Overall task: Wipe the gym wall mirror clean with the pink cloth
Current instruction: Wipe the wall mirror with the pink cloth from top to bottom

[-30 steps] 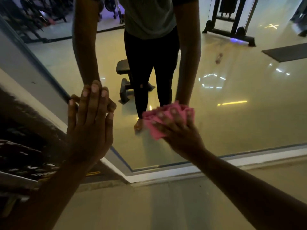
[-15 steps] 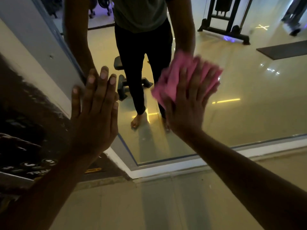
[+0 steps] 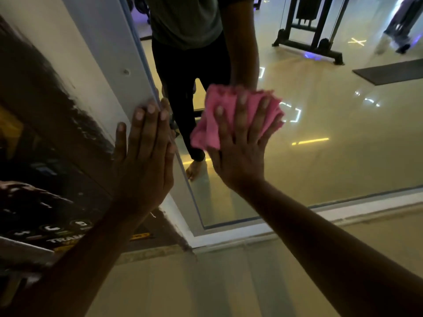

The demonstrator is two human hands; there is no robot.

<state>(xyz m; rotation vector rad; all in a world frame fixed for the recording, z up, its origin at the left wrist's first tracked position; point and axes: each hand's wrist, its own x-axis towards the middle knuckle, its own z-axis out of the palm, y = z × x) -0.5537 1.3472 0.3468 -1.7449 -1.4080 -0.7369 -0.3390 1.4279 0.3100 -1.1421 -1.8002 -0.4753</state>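
A dark printed wall poster (image 3: 45,161) sits far left, beside the mirror's white painted frame (image 3: 107,65), where the left hand (image 3: 142,156) lies flat, fingers straight. Right of it, the right hand (image 3: 240,154) presses a crumpled pink cloth (image 3: 206,131) against the large gym wall mirror (image 3: 320,170) with spread, straight fingers.

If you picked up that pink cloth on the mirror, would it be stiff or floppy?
Probably floppy: the pink cloth bunches into soft folds under the right hand. Likely light too, since flat pressure alone seems to pin it against the mirror. It should slide easily on smooth glass.
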